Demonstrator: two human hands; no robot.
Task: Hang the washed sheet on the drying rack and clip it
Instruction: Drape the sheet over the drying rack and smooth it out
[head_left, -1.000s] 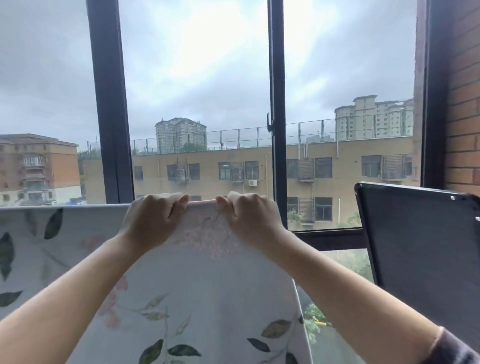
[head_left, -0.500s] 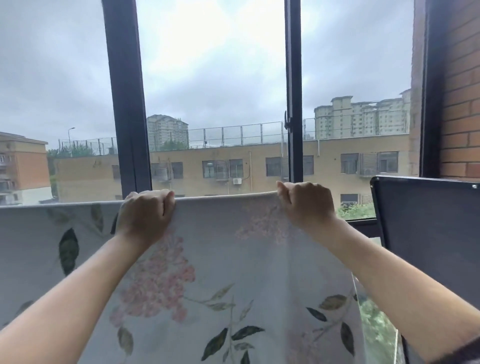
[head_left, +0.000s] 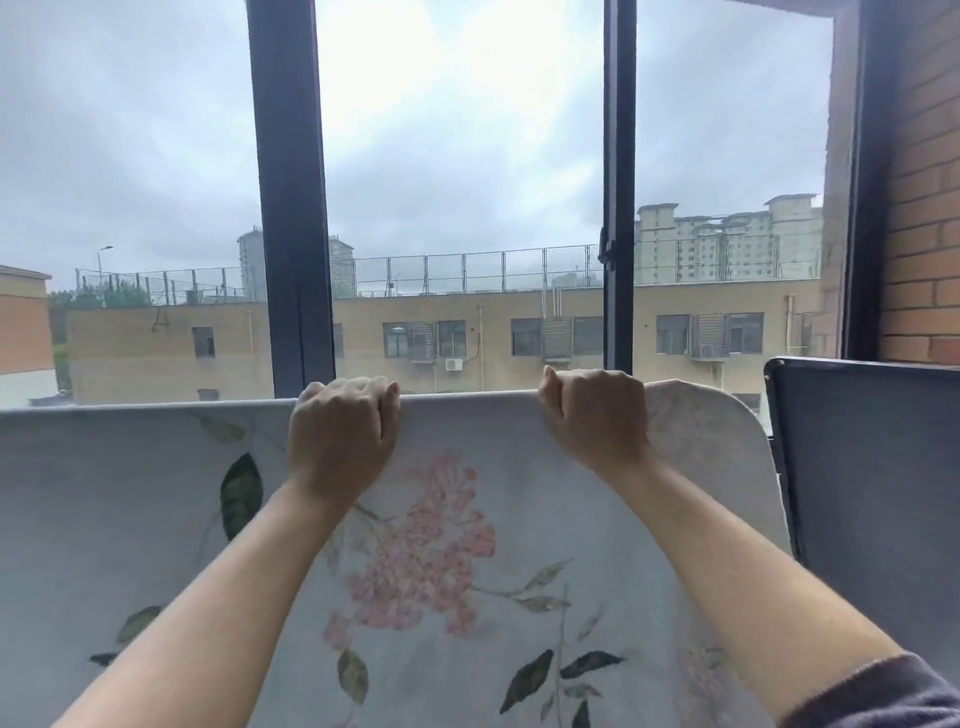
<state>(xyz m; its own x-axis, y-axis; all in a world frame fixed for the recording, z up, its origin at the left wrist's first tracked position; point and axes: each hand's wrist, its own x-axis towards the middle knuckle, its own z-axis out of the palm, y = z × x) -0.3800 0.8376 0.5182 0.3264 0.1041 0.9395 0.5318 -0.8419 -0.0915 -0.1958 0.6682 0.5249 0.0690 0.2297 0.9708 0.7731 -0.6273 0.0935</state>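
**A:** What is closest to the camera?

**B:** A dark sleeve (head_left: 883, 696) on the right forearm, below the sheet's right part. Both bare forearms reach up across the front of the sheet (head_left: 441, 545). It is pale cloth printed with pink blossom and dark green leaves.

**A:** And the hands?

**B:** The left hand (head_left: 340, 431) is at the sheet's top edge, a little left of its middle. Its fingers are curled over the fold and clamp the cloth. The right hand (head_left: 597, 415) is on the same edge further right, near the rounded right corner, also closed around the fold. The two hands are well apart.

**A:** So where does the sheet hang?

**B:** It is spread wide, with its top edge running level from the left border to that right corner and the cloth falling toward the camera. Whatever carries the fold is covered by the cloth, so I cannot tell what it rests on.

**A:** What is beside it?

**B:** A dark flat panel (head_left: 872, 467) stands just right of the sheet's corner, and its top is slightly higher than the sheet's edge.

**A:** Further back?

**B:** Behind the sheet and above it are the black window frames (head_left: 291, 208), with a brick wall (head_left: 924, 182) above the panel. Past the glass, beyond the sheet's top edge, is a long tan building (head_left: 493, 338) with a fenced roof. Behind that are pale tower blocks (head_left: 727, 244) and grey cloud.
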